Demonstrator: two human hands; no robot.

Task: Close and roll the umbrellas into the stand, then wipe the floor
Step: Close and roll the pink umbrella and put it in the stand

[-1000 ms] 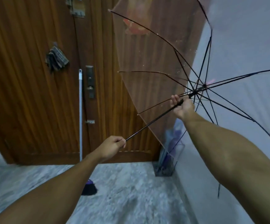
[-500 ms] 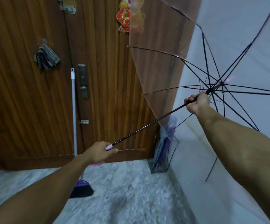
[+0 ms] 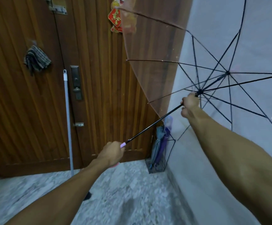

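The transparent umbrella (image 3: 213, 65) canopy ran off the top and right edges. Its pink handle (image 3: 122, 145) was mostly concealed inside the left hand (image 3: 111, 154). The broom (image 3: 67, 119) head was hidden behind the left forearm. Umbrellas in the wire stand (image 3: 162, 157) were too blurred to count.

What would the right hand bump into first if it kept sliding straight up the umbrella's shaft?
The right hand grips the black shaft just below the runner, where the spreader ribs gather. Going straight on, it would probably meet that hub almost at once, then the clear canopy beyond.
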